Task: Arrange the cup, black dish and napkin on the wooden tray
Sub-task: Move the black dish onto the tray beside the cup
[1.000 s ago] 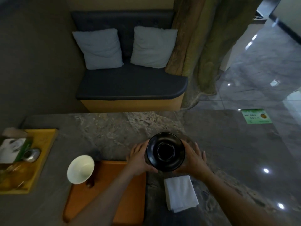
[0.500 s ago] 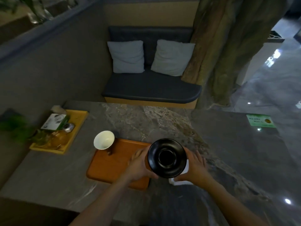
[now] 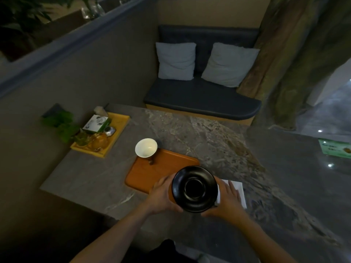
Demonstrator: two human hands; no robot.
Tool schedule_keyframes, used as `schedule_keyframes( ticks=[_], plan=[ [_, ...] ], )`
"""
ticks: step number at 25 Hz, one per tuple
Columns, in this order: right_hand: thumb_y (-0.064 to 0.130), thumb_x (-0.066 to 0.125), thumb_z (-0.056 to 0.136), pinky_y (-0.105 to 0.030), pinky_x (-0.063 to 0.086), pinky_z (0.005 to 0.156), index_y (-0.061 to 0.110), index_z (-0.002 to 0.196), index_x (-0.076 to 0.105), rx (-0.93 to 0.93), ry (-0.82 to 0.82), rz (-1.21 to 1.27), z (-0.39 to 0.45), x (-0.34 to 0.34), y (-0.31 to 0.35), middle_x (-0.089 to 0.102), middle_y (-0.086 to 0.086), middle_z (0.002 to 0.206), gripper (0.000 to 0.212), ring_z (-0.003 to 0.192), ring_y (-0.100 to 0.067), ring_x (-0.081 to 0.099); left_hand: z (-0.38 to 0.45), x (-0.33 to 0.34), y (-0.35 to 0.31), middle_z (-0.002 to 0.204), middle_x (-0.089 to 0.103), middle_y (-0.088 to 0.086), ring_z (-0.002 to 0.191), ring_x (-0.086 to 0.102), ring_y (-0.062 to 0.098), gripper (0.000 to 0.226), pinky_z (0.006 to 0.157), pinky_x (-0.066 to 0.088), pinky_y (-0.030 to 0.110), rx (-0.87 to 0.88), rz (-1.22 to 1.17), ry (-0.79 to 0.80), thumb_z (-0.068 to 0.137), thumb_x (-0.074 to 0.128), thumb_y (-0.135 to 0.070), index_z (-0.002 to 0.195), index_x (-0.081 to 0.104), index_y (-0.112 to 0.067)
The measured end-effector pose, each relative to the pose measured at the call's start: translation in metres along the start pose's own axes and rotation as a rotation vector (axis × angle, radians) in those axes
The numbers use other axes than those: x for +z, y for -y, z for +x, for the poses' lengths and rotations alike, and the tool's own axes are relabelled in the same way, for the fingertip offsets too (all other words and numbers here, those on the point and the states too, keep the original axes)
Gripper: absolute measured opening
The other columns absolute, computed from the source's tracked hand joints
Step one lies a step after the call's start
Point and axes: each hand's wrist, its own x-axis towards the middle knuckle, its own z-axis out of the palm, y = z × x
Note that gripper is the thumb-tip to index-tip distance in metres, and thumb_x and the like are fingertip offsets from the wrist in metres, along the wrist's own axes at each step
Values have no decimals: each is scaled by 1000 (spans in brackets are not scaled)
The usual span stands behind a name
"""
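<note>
I hold the round black dish (image 3: 195, 189) between both hands, lifted above the near right corner of the wooden tray (image 3: 152, 174). My left hand (image 3: 162, 196) grips its left rim and my right hand (image 3: 227, 199) its right rim. The white cup (image 3: 146, 148) stands at the tray's far left corner. The white napkin (image 3: 238, 188) lies flat on the stone table to the right of the tray, partly hidden by my right hand and the dish.
A yellow tray (image 3: 117, 130) with a box, jars and a metal piece sits at the table's far left, beside a green plant (image 3: 62, 124). A cushioned bench (image 3: 201, 99) stands beyond the table. A green card (image 3: 335, 149) lies far right.
The view has pulled back and risen, so the table looks smaller and farther. The dish stays between both hands and now hangs over the tray's right corner, covering part of the napkin.
</note>
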Motion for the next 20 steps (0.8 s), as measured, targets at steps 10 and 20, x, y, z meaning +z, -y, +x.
schedule_keyframes(
  ticks=[10, 20],
  plan=[
    [88, 66, 44, -46, 8, 122, 35, 150, 8, -28, -66, -57, 39, 39, 41, 23, 11, 157, 132, 147, -17, 13, 23, -29, 69, 153, 26, -17, 140, 20, 3, 120, 116, 22, 35, -17, -35, 34, 47, 83, -66, 138, 5, -58],
    [95, 55, 36, -48, 7, 120, 33, 152, 4, 190, -20, -145, 71, 70, 36, 8, -4, 162, 141, 149, -30, 1, 69, -24, 118, 157, 21, -13, 146, 16, 9, 126, 119, 20, 48, 43, -133, 99, 49, 85, -66, 149, 12, -39]
  ],
)
